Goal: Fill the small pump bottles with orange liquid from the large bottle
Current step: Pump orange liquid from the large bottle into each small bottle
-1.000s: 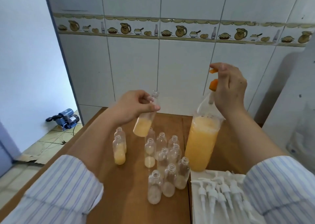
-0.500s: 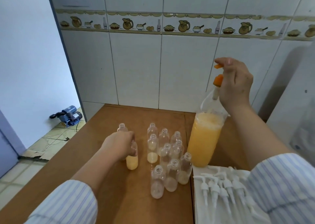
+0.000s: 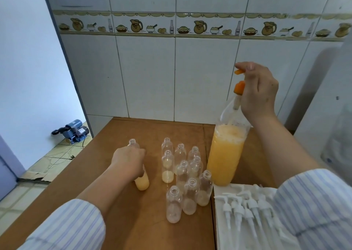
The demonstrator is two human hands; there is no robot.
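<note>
Orange liquid half-fills the small bottle (image 3: 142, 181) gripped by the left hand (image 3: 128, 159), stood apart on the worktop (image 3: 106, 173), seemingly separating filled from unfilled. The right hand (image 3: 258, 90) grips the large bottle's (image 3: 225, 154) pump (image 3: 239, 88), presumably poised to dispense.

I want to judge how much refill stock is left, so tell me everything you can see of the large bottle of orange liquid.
The large bottle is clear, thin-looking plastic, standing upright on the wooden table, right of the small bottles and behind the white pump heads. Cloudy orange liquid with a frothy top fills most of its body; the tapering shoulder is empty. An orange pump sits at its neck, gripped by the right hand.
</note>
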